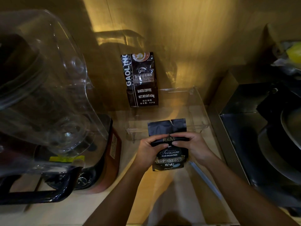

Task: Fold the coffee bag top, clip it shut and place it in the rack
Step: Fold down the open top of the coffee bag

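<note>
A small black coffee bag (170, 158) with "Treasure Blue Mountain" printed on it stands on the wooden counter in the middle. My left hand (150, 151) and my right hand (191, 147) both grip it at a crease across its upper part, thumbs on the front. The bag's flat top (166, 127) sticks up above my fingers, with a small tear in its edge. A clear acrylic rack (197, 111) stands just behind the bag. I see no clip.
A taller black "Gaoling" coffee bag (140, 80) leans on the wooden back wall. A blender with a clear cover (48, 88) fills the left side. A dark metal appliance (263, 136) stands at the right. A thin pale stick (205, 178) lies under my right forearm.
</note>
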Available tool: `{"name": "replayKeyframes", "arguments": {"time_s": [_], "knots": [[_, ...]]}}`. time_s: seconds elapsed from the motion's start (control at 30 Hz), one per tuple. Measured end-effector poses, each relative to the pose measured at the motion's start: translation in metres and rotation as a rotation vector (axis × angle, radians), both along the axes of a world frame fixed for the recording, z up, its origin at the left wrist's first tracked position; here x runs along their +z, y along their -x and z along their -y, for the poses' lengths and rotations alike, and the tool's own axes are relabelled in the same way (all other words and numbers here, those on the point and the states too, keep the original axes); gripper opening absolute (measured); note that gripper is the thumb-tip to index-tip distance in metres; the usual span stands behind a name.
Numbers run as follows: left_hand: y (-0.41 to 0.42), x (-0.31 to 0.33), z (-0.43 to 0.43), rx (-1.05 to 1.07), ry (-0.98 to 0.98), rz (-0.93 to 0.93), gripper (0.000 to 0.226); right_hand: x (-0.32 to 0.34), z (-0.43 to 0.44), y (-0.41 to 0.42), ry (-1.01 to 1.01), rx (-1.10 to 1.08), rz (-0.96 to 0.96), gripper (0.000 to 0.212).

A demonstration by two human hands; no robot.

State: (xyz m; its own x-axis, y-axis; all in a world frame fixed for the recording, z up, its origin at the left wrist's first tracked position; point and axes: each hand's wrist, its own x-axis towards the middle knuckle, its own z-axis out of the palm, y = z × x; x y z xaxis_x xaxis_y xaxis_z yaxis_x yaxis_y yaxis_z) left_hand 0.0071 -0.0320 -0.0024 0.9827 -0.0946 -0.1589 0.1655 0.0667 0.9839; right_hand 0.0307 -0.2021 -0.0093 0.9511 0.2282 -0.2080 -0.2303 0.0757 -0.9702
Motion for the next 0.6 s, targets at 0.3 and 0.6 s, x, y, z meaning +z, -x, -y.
{"name": "replayKeyframes", "arguments": {"time_s": [0.3, 0.6], "knots": [[-0.002, -0.003, 0.001, 0.155, -0.087, 0.013, 0.03, 0.004, 0.0, -0.002, 0.01, -0.05, 0.033, 0.028], [-0.003, -0.01, -0.005, 0.103, -0.01, 0.0, 0.046, 0.001, 0.011, -0.003, 0.114, -0.032, 0.074, 0.043]]}}
